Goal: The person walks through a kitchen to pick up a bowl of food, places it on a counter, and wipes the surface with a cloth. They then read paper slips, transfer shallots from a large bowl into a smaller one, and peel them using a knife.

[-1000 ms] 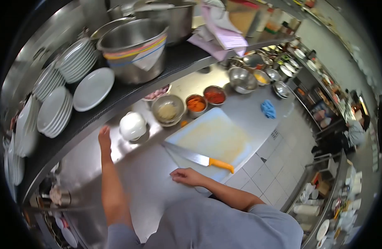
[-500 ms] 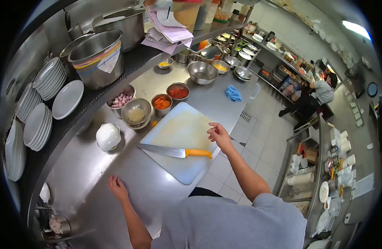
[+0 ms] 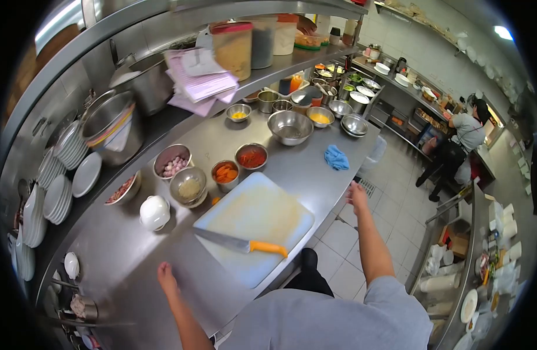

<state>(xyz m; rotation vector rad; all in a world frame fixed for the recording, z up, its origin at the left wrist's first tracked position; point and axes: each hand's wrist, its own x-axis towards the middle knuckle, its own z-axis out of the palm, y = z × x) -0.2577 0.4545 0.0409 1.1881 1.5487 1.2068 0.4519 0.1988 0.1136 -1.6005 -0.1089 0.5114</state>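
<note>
My left hand [image 3: 168, 279] hovers over the steel counter [image 3: 134, 256], left of the cutting board, with nothing in it and its fingers loosely apart. Out past the counter's edge, my right hand [image 3: 356, 196] is also without anything in it, nearest to a crumpled blue cloth [image 3: 336, 157]. Between the hands lies a white cutting board [image 3: 268, 201], its middle stained yellowish. A knife with an orange handle [image 3: 268, 249] rests flat on the board, blade [image 3: 222, 238] pointing left.
Behind the board stand metal bowls of sliced carrots [image 3: 226, 173], red shreds [image 3: 251, 156] and small shallots [image 3: 175, 165]. A white bowl [image 3: 155, 213] sits left. Stacked plates [image 3: 58, 199] and order slips [image 3: 201, 79] occupy the shelf. Another person [image 3: 468, 133] works across the aisle.
My right hand has moved from above the board's right edge to beyond the counter. The view has shifted, and my left hand stays over the counter. The knife remains on the board.
</note>
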